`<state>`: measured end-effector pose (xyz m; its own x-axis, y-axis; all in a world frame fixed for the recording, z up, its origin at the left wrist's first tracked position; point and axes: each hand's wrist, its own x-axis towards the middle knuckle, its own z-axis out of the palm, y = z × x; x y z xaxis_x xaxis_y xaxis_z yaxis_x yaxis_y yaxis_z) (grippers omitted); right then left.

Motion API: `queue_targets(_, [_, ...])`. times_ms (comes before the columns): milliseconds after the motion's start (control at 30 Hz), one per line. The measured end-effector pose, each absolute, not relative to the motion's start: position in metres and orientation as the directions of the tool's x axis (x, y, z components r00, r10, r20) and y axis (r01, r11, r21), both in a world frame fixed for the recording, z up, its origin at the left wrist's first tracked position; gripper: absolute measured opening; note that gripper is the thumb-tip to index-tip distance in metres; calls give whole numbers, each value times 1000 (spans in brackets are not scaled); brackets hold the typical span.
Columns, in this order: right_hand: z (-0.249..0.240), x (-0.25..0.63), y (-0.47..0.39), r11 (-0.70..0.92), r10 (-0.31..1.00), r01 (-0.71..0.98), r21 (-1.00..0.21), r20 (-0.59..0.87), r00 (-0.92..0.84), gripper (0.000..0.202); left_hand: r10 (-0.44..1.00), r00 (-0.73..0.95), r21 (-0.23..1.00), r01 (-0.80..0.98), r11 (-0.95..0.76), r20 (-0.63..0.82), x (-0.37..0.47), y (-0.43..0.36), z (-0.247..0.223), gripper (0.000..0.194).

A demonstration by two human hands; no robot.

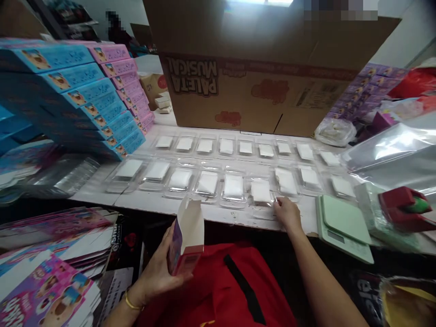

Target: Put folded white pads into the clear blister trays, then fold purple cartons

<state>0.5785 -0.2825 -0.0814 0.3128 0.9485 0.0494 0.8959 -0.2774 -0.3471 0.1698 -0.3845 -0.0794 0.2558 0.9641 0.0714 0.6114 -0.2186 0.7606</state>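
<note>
My left hand (162, 263) is wrapped around a small cardboard box (193, 227), held tilted above my lap. The box's top flap stands up, and its pale inside faces me. At the table's front edge, my right hand (286, 212) pinches the corner of a clear plastic tray (264, 211). A white packet (260, 190) lies in or over that tray; the overlap hides exactly how. Two rows of similar clear trays with white packets run along the table, including one tray (233, 187) just left of my right hand's tray.
A large brown carton (245, 100) stands behind the rows. Stacked blue boxes (85, 97) and pink boxes (126, 77) rise at left. To the right are a pale green scale (344, 222) and a red tape dispenser (400, 204). Flat printed cartons (51, 290) lie lower left.
</note>
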Motion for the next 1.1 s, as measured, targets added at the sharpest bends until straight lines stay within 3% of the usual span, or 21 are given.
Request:
queue_targets(133, [-72,591,-296,-254,949,852,-458,51,310,31,964,257,703,673,-232,72,167,-378,-75,109])
queue_targets(267, [-40,604,-316,-87,989,824,-560,54,140,31,946,312,707,650,-278,85,165,-378,-72,109])
queue_targets(467, [21,561,-322,362,921,793,-490,56,-386,26,901,426,711,607,-354,84,177,-369,-64,120])
queue_targets(633, [46,522,-316,553,787,710,-436,-6,-616,22,837,532,622,616,-485,126,176,-368,-48,116])
queue_targets(833, [52,480,-306,638,715,636,-435,28,-698,17,774,624,566,603,-561,103,175,-376,-41,115])
queue_targets(1000, [32,453,-326,561,808,534,-632,281,-518,30,789,614,706,572,-418,-30,177,-381,-56,122])
queue_targets(1100, [12,446,-351,711,678,422,-563,388,-624,43,760,648,830,445,-337,-39,180,-378,-66,121])
